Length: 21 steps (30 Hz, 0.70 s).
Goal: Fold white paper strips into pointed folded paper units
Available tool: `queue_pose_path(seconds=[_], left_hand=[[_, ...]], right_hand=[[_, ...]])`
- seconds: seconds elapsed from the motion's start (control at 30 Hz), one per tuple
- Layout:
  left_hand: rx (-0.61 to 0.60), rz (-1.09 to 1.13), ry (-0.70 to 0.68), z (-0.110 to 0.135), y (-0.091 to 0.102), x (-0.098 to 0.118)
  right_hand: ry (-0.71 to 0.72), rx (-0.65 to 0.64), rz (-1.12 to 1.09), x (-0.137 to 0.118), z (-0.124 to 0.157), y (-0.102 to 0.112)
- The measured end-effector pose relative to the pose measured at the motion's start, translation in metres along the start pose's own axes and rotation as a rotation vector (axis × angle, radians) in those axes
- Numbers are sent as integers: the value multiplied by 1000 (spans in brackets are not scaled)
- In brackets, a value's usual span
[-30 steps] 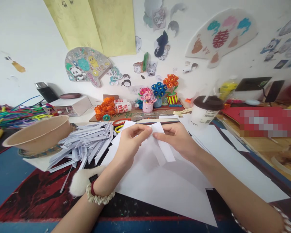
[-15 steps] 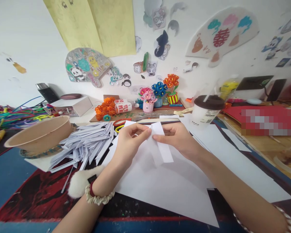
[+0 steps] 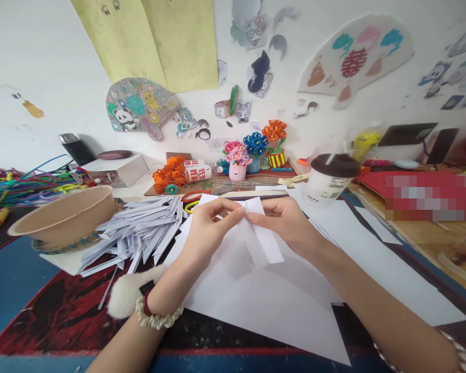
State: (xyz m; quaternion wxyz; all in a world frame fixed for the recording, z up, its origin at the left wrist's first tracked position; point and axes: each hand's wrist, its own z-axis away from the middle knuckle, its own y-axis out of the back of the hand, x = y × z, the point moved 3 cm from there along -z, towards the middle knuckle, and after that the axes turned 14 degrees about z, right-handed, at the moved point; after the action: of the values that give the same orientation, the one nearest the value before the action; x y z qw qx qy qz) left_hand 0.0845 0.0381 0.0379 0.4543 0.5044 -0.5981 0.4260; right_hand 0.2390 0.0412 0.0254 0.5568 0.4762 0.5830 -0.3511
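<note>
Both hands pinch one folded strip of white paper [image 3: 267, 238] above the table. My left hand [image 3: 213, 223] has its thumb and fingertips closed on the strip's upper left edge. My right hand [image 3: 285, 220] grips the same strip from the right, its thumb lying across the front and its other fingers partly hidden behind. The strip's lower end hangs free, slanting down to the right. Under the hands lies a large white paper sheet [image 3: 279, 311]. Left of my left hand is a heap of folded white paper strips [image 3: 140, 230].
A beige bowl [image 3: 66, 215] stands at the left, near a white fluffy ball [image 3: 122, 295]. Behind the hands are scissors [image 3: 189, 206] with a yellow handle and small pots of craft flowers [image 3: 237, 168]. A lidded cup [image 3: 330, 178] with a straw stands at the right.
The hanging end of the paper strip has swung slightly to the right and down. Both hands have shifted a little to the right, still pinching it.
</note>
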Motion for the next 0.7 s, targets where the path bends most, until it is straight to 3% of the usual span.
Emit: queue_pose_path(seconds=[0.4, 0.7], left_hand=[[-8, 101, -14, 2, -2, 0], [-41, -28, -96, -1, 1, 4]], right_hand=[[31, -37, 61, 3, 1, 1], [7, -25, 90, 1, 1, 1]])
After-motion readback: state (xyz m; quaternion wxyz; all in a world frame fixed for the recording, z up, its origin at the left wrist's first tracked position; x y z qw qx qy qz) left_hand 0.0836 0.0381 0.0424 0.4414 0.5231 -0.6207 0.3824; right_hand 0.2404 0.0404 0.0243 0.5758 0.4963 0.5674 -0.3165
